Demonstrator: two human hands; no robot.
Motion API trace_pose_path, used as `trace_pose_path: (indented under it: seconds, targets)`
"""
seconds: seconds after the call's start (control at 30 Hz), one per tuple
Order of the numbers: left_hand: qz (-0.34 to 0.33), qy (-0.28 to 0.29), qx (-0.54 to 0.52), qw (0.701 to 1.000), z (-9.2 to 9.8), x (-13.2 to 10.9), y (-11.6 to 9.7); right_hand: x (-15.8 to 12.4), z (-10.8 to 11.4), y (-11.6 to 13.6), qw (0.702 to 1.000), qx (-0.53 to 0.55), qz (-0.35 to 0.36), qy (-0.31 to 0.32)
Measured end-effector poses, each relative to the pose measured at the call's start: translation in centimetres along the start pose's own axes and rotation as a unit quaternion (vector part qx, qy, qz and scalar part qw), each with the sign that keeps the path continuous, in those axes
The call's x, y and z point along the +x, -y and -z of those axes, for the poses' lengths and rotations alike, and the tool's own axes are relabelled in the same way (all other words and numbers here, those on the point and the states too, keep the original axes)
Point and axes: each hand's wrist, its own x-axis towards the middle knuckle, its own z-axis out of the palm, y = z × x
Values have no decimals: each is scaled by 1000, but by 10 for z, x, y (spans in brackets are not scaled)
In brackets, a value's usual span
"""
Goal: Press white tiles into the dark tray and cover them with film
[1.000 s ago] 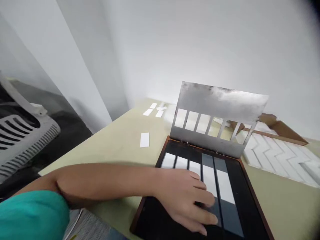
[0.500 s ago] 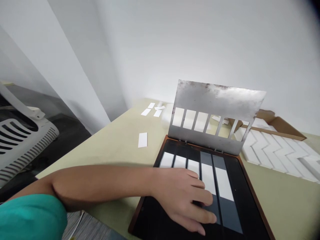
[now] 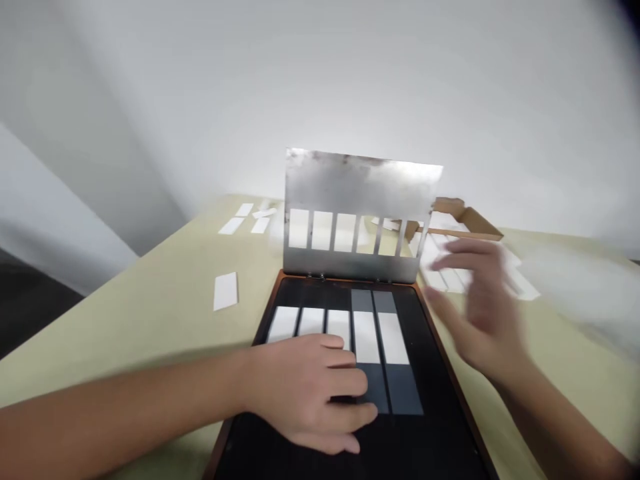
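Observation:
My left hand [image 3: 310, 390] lies flat on a black tray [image 3: 430, 347] with a brown rim, fingers spread over its slots. Several white strips [image 3: 313, 321] sit side by side in the slots. A hinged metal plate [image 3: 363, 183] with a row of cut-out windows stands upright at the tray's far edge. My right hand [image 3: 483, 313] hovers above the table just right of the tray, blurred by motion, fingers spread and apparently holding nothing.
Loose white strips [image 3: 225, 291] lie on the yellowish table [image 3: 150, 313] to the left and far left. A cardboard box [image 3: 467, 220] and a sheet of white pieces [image 3: 520, 283] sit behind my right hand. White walls close in behind.
The view has swung to the right. My right hand has come into view beside the tray. My left hand stays on the tray.

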Motion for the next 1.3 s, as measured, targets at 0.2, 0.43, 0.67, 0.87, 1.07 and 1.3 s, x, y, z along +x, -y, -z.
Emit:
trace_pose_path:
  seconds: [0.2,0.43,0.67,0.87,1.07,1.3]
  targets:
    - [8,6,1,1000,0,-2,0,-20,-26,-13,971,-16,2,239]
    - [20,15,3,1000,-3,-3,-2,-27,-27,-3,954,-71,36,289]
    - [27,13,-4,1000,-3,-1,-2,-26,-27,-3,944,-89,37,315]
    - [21,15,-5,1000,-3,-2,-1,-25,-28,-4,941,-96,45,320]
    - [-1,-19,-10,1000,-6,2,0,-30,-29,-9,943,-105,67,310]
    - [-57,-51,17,997,-11,6,1,-39,-36,-19,951,-104,92,275]
